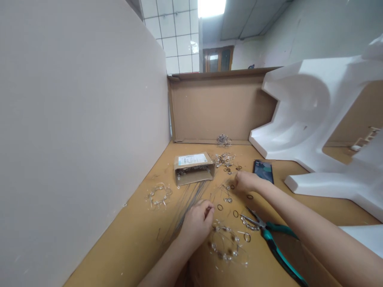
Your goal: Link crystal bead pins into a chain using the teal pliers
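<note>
My left hand [197, 218] is closed in a pinch at the lower middle, beside a bundle of thin grey wires [194, 195]; what its fingertips hold is too small to tell. Farther right, my right hand [243, 182] has its fingers curled down by small dark rings [232, 187] and fine wire; its fingertips are mostly hidden. Below my left hand lies a beaded wire ring [224, 241] with clear beads and loose wire ends. Long-nose pliers [266, 229] with green handles lie with jaws apart beneath my right forearm.
An open cardboard box [194, 168] holding small clear pieces stands behind my hands. Another beaded wire ring [159, 195] lies left of it. Heaps of beaded wire [224, 140] sit farther back. A phone [263, 170] lies near white foam packing [299, 119] at right. A white panel [89, 119] borders the left.
</note>
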Motion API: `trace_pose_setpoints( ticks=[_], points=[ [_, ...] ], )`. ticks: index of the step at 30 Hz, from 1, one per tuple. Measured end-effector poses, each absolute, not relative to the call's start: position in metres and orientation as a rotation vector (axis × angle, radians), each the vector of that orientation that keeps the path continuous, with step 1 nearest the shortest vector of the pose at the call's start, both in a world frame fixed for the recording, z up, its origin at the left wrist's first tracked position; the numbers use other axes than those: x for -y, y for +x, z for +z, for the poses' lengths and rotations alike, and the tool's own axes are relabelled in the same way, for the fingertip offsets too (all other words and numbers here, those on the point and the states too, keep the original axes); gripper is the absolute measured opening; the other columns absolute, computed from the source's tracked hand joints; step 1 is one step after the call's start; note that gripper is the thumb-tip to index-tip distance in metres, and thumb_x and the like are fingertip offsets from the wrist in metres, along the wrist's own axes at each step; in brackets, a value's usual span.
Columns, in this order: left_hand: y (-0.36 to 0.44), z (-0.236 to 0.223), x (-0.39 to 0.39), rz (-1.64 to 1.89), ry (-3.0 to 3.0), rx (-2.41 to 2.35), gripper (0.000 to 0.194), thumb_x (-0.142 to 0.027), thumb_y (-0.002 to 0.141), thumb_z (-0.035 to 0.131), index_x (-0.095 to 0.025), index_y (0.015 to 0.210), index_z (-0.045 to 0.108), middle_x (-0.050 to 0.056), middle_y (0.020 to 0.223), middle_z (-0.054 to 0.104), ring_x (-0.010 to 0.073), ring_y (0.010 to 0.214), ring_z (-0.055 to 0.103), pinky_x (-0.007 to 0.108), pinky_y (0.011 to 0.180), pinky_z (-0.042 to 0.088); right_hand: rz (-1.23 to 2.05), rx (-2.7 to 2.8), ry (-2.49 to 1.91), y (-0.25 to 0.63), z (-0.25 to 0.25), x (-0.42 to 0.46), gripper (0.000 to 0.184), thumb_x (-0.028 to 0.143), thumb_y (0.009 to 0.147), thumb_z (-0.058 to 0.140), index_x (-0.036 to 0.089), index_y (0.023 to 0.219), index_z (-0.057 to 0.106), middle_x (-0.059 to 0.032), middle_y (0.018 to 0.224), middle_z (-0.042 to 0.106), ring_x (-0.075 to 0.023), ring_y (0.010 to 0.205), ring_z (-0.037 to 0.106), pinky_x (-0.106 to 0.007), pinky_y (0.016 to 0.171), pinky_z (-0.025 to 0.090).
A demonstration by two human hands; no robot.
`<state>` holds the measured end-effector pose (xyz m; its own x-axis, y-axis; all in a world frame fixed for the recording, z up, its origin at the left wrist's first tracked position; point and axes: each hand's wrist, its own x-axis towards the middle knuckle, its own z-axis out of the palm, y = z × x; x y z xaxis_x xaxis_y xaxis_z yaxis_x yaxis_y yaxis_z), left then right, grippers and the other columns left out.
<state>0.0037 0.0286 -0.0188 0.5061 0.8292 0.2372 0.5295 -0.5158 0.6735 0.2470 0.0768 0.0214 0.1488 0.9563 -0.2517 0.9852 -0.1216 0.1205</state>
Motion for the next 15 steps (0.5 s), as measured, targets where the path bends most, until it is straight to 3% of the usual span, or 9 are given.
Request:
trace_pose_setpoints(
  ticks=[6, 15],
  points=[
    [0.004, -0.02, -0.028, 0.732, 2.223, -1.116, 0.019, -0.019, 0.081, 0.043, -0.019, 0.082, 0.062, 0.002, 0.079, 0.061, 0.0133, 0.069, 0.054, 0.022, 0.063, 0.038, 0.028, -1.867, 2.269, 0.274, 0.027, -0.08, 0.031, 0.032, 0.086, 0.053, 0.018, 0.114, 0.053, -0.0074, 0.116, 0.056, -0.0194, 0.096, 0.058, -0.04, 0.079, 0.049],
    [0.004, -0.022, -0.027, 0.744, 2.217, -1.074, 0.018, -0.019, 0.082, 0.043, -0.018, 0.08, 0.061, 0.003, 0.079, 0.06, 0.014, 0.071, 0.055, 0.022, 0.064, 0.038, 0.053, -1.955, 2.159, 0.274, 0.015, -0.098, 0.033, 0.032, 0.086, 0.054, 0.017, 0.115, 0.053, -0.0076, 0.115, 0.056, -0.0196, 0.095, 0.058, -0.04, 0.078, 0.049]
  ],
)
